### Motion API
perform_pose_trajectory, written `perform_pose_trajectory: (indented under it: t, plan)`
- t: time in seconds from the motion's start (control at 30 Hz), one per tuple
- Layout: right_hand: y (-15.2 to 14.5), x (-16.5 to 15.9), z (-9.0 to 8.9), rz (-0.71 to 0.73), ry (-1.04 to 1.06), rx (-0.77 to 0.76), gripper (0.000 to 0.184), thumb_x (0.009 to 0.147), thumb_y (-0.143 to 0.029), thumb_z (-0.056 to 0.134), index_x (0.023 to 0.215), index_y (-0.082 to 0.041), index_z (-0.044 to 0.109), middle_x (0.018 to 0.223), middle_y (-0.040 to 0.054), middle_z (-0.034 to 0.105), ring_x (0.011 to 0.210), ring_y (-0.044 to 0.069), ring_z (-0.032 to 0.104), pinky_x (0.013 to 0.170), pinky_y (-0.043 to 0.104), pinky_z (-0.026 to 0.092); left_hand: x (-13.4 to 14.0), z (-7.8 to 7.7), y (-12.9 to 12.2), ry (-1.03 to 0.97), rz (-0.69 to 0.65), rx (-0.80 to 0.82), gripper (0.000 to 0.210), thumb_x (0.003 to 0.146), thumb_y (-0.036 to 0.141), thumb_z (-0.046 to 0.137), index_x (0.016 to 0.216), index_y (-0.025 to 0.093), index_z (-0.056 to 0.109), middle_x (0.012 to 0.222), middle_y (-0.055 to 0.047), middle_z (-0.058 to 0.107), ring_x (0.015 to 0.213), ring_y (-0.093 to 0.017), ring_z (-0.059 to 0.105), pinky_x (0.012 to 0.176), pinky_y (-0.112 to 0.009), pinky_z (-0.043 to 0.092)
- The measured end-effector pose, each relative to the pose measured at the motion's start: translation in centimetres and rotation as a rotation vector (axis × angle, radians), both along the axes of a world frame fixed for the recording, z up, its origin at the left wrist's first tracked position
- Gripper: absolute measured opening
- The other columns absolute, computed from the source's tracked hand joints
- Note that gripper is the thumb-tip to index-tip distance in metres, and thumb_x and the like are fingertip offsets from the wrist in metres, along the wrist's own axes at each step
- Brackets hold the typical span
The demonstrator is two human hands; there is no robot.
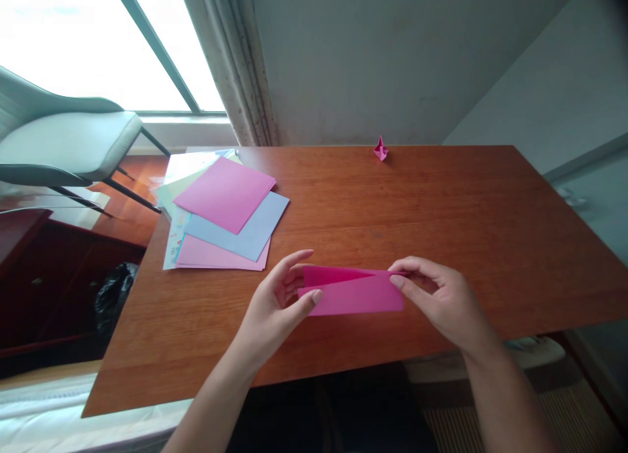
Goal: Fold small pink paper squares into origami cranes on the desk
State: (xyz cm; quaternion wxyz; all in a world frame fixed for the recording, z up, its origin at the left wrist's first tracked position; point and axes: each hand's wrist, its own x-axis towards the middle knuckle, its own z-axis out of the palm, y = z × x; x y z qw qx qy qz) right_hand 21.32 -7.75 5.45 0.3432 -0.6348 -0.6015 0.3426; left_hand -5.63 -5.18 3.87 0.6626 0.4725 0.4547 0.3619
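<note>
Between my two hands is a bright pink sheet of paper (356, 297), folded over lengthwise, its two layers parted at the left end and together at the right. My left hand (277, 302) holds the left end, thumb on the front layer and some fingers behind the paper; its index finger sticks out above. At the upper right corner, my right hand (439, 296) pinches the layers between thumb and fingers. A small folded pink paper figure (381, 150) stands near the table's far edge, apart from both hands.
The wooden table (466, 224) carries a stack of paper at its left: a pink sheet (226, 193) on top, a blue-grey sheet (255, 227) and light pink sheets (220, 255) below. A chair (73, 136) stands beyond the left edge, near a curtain (240, 61).
</note>
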Motion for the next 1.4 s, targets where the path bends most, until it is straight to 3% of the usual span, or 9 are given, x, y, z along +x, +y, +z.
perform_pose_trajectory:
  t: [0.2, 0.37, 0.8, 0.97, 1.4]
  plan:
    - [-0.2, -0.1, 0.0, -0.013, 0.053, -0.015, 0.013, 0.089, -0.038, 0.069, 0.091, -0.026, 0.074, 0.092, 0.0013, 0.074, 0.084, 0.018, 0.069, 0.077, 0.027, 0.057, 0.4, 0.0, 0.2, 0.021, 0.109, -0.058, 0.038, 0.076, 0.032, 0.082, 0.108, 0.016, 0.069, 0.094, -0.005, 0.073, 0.081, -0.015, 0.068, 0.067, -0.021, 0.056]
    - [-0.2, -0.2, -0.2, -0.023, 0.073, -0.025, 0.014, 0.088, -0.038, 0.069, 0.092, -0.026, 0.074, 0.092, 0.0023, 0.075, 0.084, 0.018, 0.070, 0.076, 0.028, 0.058, 0.4, -0.2, 0.1, 0.056, 0.147, -0.013, 0.026, 0.075, 0.030, 0.082, 0.094, 0.016, 0.072, 0.086, -0.003, 0.073, 0.075, -0.013, 0.068, 0.064, -0.020, 0.055]
    - [-0.1, -0.3, -0.2, -0.049, -0.036, -0.026, 0.018, 0.088, -0.040, 0.068, 0.090, -0.024, 0.075, 0.090, 0.0038, 0.077, 0.082, 0.022, 0.071, 0.075, 0.033, 0.058, -0.3, -1.3, 0.1, 0.237, 0.188, 0.119, 0.023, 0.073, 0.032, 0.083, 0.087, 0.016, 0.075, 0.082, -0.005, 0.076, 0.074, -0.017, 0.072, 0.065, -0.022, 0.058]
    - [-0.2, -0.2, -0.4, -0.057, -0.024, -0.017, 0.018, 0.087, -0.041, 0.069, 0.089, -0.024, 0.075, 0.090, 0.0034, 0.077, 0.081, 0.021, 0.071, 0.073, 0.031, 0.058, -0.3, -1.3, 0.2, 0.240, 0.153, 0.118, 0.029, 0.075, 0.032, 0.082, 0.099, 0.017, 0.076, 0.082, -0.004, 0.077, 0.072, -0.015, 0.071, 0.062, -0.021, 0.056]
    - [-0.2, -0.2, -1.3, -0.023, 0.071, -0.069, 0.018, 0.090, -0.040, 0.065, 0.093, -0.023, 0.072, 0.091, 0.0036, 0.074, 0.083, 0.020, 0.069, 0.075, 0.029, 0.056, -0.1, -1.4, 0.1, 0.315, 0.170, 0.201, 0.022, 0.076, 0.033, 0.081, 0.091, 0.017, 0.078, 0.087, -0.005, 0.078, 0.075, -0.017, 0.073, 0.066, -0.022, 0.059]
